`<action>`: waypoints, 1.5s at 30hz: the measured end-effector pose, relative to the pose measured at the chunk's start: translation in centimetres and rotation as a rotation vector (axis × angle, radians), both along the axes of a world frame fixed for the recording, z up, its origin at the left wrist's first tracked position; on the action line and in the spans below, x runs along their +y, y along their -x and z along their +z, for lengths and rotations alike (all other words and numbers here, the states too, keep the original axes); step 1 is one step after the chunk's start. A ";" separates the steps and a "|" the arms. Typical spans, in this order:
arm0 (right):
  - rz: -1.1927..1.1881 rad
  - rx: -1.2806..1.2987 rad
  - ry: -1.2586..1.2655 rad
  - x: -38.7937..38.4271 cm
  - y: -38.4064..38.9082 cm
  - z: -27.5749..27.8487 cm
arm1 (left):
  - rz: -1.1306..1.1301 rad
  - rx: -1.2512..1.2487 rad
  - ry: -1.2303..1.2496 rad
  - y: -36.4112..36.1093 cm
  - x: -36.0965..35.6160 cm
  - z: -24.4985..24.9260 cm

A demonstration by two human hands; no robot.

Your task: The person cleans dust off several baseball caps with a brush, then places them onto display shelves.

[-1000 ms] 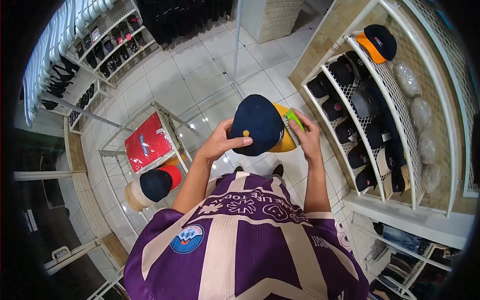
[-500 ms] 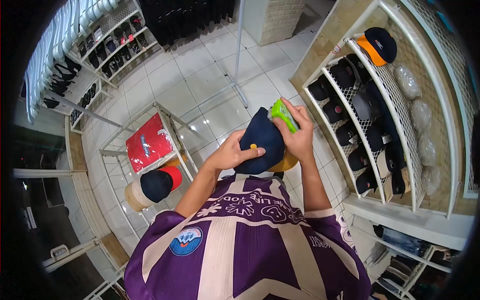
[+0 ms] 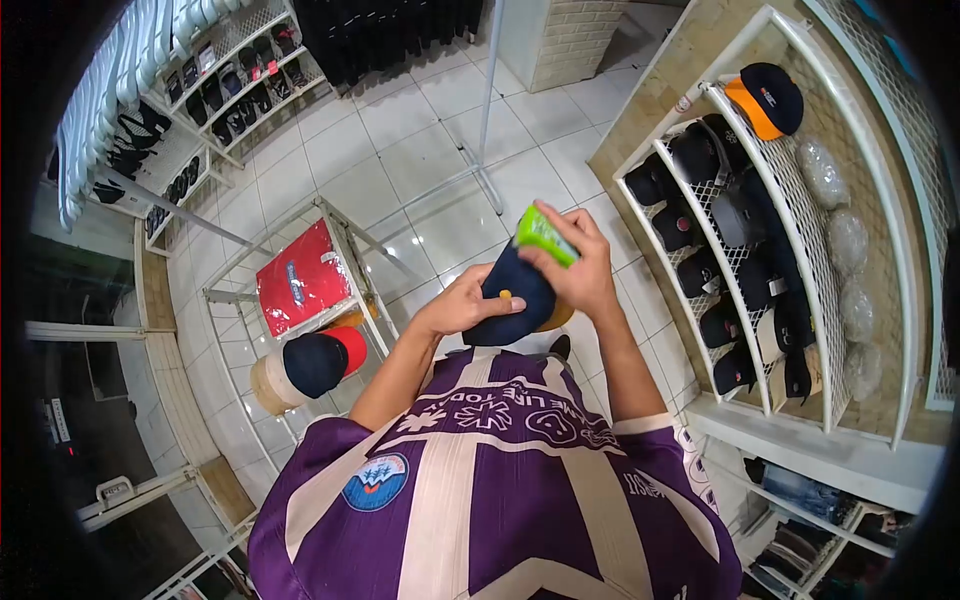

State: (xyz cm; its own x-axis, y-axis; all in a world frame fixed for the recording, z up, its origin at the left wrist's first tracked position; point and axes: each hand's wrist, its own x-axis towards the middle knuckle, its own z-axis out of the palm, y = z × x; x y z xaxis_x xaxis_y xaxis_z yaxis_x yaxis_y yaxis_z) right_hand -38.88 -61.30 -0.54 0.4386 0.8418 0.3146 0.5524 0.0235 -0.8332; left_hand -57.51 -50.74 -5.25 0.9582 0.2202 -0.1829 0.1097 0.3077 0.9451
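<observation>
A navy cap (image 3: 522, 285) with a yellow-brown brim (image 3: 557, 317) is held in front of my chest. My left hand (image 3: 462, 303) grips it from the left, thumb laid across the front near a small yellow spot. In my right hand (image 3: 588, 272) is a bright green brush (image 3: 546, 236), its bristle side turned down over the cap's upper edge. The bristles are hidden now, and the hand is slightly blurred. Part of the brim is covered by my right hand.
Left of me stands a white wire rack with a red packaged garment (image 3: 302, 278) and stacked caps (image 3: 312, 366). On the right, a mesh shelf (image 3: 790, 190) bears several caps and plastic-wrapped bundles. White hangers (image 3: 125, 100) hang at upper left. A metal pole (image 3: 490, 110) stands ahead.
My right hand has moved the green brush a little left, over the cap's upper edge. The cap has shifted slightly left and down, still in my left hand.
</observation>
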 end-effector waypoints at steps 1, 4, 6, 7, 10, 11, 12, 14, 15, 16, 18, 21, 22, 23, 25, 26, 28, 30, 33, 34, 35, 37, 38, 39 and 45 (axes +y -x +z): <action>-0.006 -0.005 -0.007 0.6 -0.8 -1.0 | 0.047 -0.008 0.034 -0.1 -0.1 -0.2; -0.245 -0.105 0.023 0.8 -1.1 -1.1 | 0.138 -0.026 0.102 -0.7 -0.4 -0.2; -0.021 -0.057 -0.129 0.1 1.2 -0.1 | 0.145 0.013 0.088 -0.6 -0.2 -0.7; 0.040 -0.181 -0.139 0.2 1.9 0.0 | 0.129 -0.001 0.015 -0.6 0.1 -1.1; -0.176 -0.078 -0.026 1.3 -0.2 -3.7 | 0.079 0.060 0.120 -0.5 0.6 -1.6; -0.252 -0.079 0.036 1.2 -1.3 -4.6 | 0.127 0.014 0.121 -0.3 0.2 -1.4; -0.262 -0.076 0.031 0.8 -2.3 -4.9 | 0.118 0.017 0.115 -0.1 0.2 -1.1; -0.210 0.011 -0.159 -0.5 -4.0 -5.4 | 0.277 -0.037 0.089 0.2 -0.4 -0.5; -0.179 0.244 -0.170 -1.3 -3.7 -4.6 | 0.292 -0.013 0.101 0.4 -0.3 -0.2; -0.149 0.472 -0.189 -1.8 -3.6 -3.6 | 0.304 -0.043 0.137 0.5 -0.2 0.0; -0.059 0.592 -0.154 -2.6 -4.2 -4.7 | 0.327 -0.129 0.151 0.3 0.0 -0.1; -0.114 0.282 -0.040 -3.4 -3.8 -3.3 | 0.231 -0.133 0.065 0.8 1.4 -1.9; -0.119 0.282 -0.040 -3.6 -3.4 -2.2 | 0.227 -0.132 0.066 0.6 1.2 -0.9; -0.122 0.219 -0.029 -3.8 -3.0 -1.5 | 0.264 -0.086 0.079 0.5 0.8 0.3; -0.160 -0.166 0.029 -3.9 -2.4 -1.0 | 0.337 0.099 0.004 -0.2 -0.2 2.1; -0.157 -0.166 0.029 -3.9 -1.6 -0.7 | 0.340 0.099 0.005 -0.3 -0.6 2.0; -0.296 -0.663 -0.121 -3.2 0.4 0.3 | 0.209 -0.006 0.094 -0.7 -0.9 1.8; -0.313 -0.594 -0.147 -1.5 0.4 -0.1 | 0.063 -0.027 0.005 -0.9 -1.6 1.5; -0.200 -0.081 -0.024 1.3 -0.7 -1.3 | 0.002 0.078 -0.052 -1.2 -1.5 1.9; -0.208 -0.077 -0.030 0.8 -0.1 -1.3 | 0.039 0.147 -0.029 -1.2 -1.3 1.9; -0.139 -0.125 -0.091 0.1 0.5 -1.0 | 0.132 0.039 -0.059 -1.2 -1.3 0.6; 0.014 -0.225 -0.172 -1.9 1.8 -0.5 | 0.236 -0.018 -0.004 -0.6 -0.9 0.7; 0.103 -0.230 -0.165 -2.8 2.1 -0.3 | 0.339 -0.062 0.057 -0.1 -1.1 0.7; 0.060 -0.167 -0.175 -2.7 1.5 -1.5 | 0.346 -0.043 0.089 0.1 -1.1 1.1; -0.149 -0.136 -0.184 -1.5 2.7 -2.4 | 0.387 -0.041 0.102 -0.6 -0.4 1.2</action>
